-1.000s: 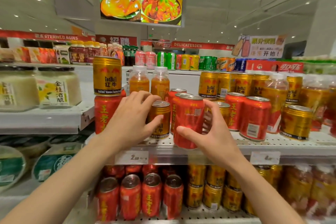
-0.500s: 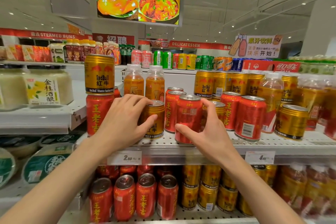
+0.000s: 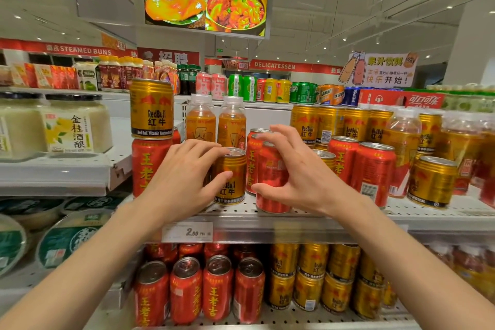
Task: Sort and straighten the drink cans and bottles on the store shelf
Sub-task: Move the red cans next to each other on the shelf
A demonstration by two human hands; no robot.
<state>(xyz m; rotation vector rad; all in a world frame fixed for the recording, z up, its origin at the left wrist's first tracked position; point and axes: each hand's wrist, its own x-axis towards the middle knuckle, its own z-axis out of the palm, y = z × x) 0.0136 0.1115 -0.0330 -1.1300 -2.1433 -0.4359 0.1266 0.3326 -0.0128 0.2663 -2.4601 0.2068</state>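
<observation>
A short gold Red Bull can (image 3: 232, 185) stands near the front of the perforated metal shelf (image 3: 417, 213). My left hand (image 3: 182, 177) grips it, thumb on its front and fingertips on its top rim. Right beside it stands a red herbal-tea can (image 3: 271, 197). My right hand (image 3: 302, 177) hovers around this can with fingers spread over its top and the thumb low at its front; the grip looks loose. More red cans (image 3: 372, 171) and gold cans (image 3: 431, 182) stand mixed to the right. Two amber bottles (image 3: 201, 122) stand behind.
At the left a gold can (image 3: 151, 110) is stacked on a red can (image 3: 143, 166). Jars (image 3: 75, 123) fill the neighbouring left shelf. The lower shelf holds rows of red cans (image 3: 184, 292) and gold cans (image 3: 310, 284). A price tag (image 3: 187, 232) hangs on the shelf edge.
The red can went from the shelf's front edge back onto the shelf beside the gold can. My right hand's fingers have opened around it. My left hand stayed on the gold can.
</observation>
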